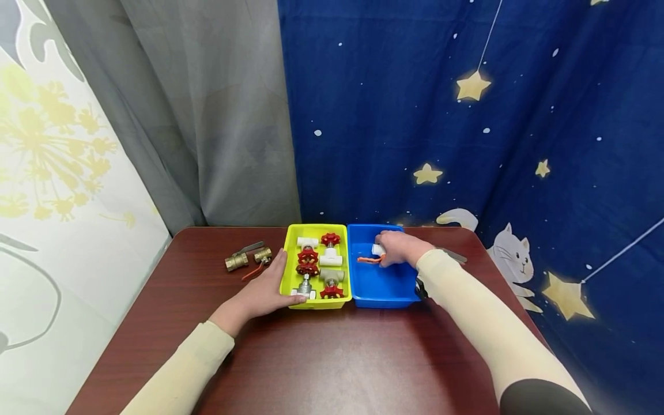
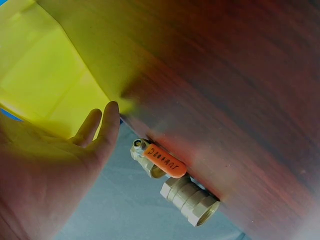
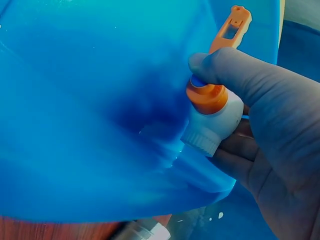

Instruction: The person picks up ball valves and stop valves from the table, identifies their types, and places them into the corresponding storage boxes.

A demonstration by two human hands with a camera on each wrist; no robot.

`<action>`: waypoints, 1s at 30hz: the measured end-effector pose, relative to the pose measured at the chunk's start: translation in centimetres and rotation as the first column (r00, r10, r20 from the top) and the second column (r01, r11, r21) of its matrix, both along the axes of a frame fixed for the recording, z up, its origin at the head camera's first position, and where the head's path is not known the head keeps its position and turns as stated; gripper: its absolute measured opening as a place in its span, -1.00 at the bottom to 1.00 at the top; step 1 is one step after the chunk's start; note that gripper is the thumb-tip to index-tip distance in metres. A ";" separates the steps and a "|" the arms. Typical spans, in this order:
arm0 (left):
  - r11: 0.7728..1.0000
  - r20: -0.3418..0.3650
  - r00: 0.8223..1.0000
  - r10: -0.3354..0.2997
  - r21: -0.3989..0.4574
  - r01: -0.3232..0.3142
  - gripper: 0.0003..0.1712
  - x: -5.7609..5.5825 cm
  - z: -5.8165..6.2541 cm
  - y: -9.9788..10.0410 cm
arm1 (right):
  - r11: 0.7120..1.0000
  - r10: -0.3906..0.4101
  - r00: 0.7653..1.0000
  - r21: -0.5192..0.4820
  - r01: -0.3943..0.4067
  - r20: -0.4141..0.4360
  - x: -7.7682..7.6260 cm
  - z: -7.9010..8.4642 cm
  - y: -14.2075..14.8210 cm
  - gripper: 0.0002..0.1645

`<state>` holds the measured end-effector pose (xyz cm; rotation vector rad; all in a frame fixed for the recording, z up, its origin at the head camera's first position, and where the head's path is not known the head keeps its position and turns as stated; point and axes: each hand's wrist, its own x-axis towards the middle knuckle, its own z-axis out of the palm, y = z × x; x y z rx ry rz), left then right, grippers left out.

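Observation:
My right hand (image 1: 398, 248) is inside the blue tray (image 1: 381, 291), pinching a white plastic ball valve (image 3: 222, 120) with an orange lever handle (image 3: 232, 27). In the right wrist view the thumb lies over the handle's hub, with other fingers behind the white body. My left hand (image 1: 270, 286) rests against the left side of the yellow tray (image 1: 323, 304), its fingers along the outer wall and its thumb at the near corner. Inside that tray sit several gate valves with red handwheels (image 1: 330, 293), with white, grey or metal bodies.
Left of the yellow tray lie brass ball valves (image 1: 237, 261), one with an orange-red lever (image 2: 165, 161). Behind my right forearm a grey metal lever (image 1: 455, 255) shows, its other end hidden. Both trays stand side by side on the brown table (image 1: 332, 357), curtains behind.

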<state>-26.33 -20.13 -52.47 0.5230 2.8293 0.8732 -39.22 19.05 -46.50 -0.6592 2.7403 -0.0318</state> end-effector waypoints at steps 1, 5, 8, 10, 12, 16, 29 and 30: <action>1.000 -0.001 1.000 0.000 0.000 0.000 0.66 0.0 0.0 0.0 | 1.000 -0.009 1.000 0.000 0.009 0.008 0.0 -0.1 0.0 -0.21; 1.000 -0.002 1.000 0.000 -0.003 0.000 0.66 0.0 0.0 0.1 | 0.999 -0.037 0.999 0.005 0.037 0.030 -0.2 -0.5 0.0 -0.18; 1.000 -0.002 1.000 0.002 -0.006 -0.002 0.66 0.0 0.0 0.1 | 0.999 -0.042 0.999 0.010 0.042 0.035 -0.3 -0.8 0.0 -0.18; 1.000 0.000 1.000 0.002 -0.005 -0.002 0.66 0.0 0.0 0.1 | 0.999 -0.045 0.998 0.011 0.045 0.036 -0.4 -0.9 0.0 -0.19; 1.000 0.001 1.000 0.004 -0.002 -0.004 0.66 0.0 0.0 0.1 | 0.999 -0.048 0.998 0.014 0.048 0.034 -0.4 -1.0 0.0 -0.18; 1.000 0.002 1.000 0.003 0.001 -0.003 0.66 0.0 0.0 0.0 | 0.998 -0.053 0.998 0.022 0.052 0.034 -0.4 -1.0 -0.1 -0.15; 1.000 0.004 1.000 0.000 0.000 0.000 0.66 0.0 -0.1 0.0 | 0.996 -0.085 0.994 0.032 0.083 0.063 -0.5 -1.1 -0.1 -0.06; 1.000 0.003 1.000 0.000 0.000 0.000 0.66 0.0 -0.1 0.0 | 0.996 -0.085 0.994 0.034 0.083 0.062 -0.6 -1.1 -0.1 -0.06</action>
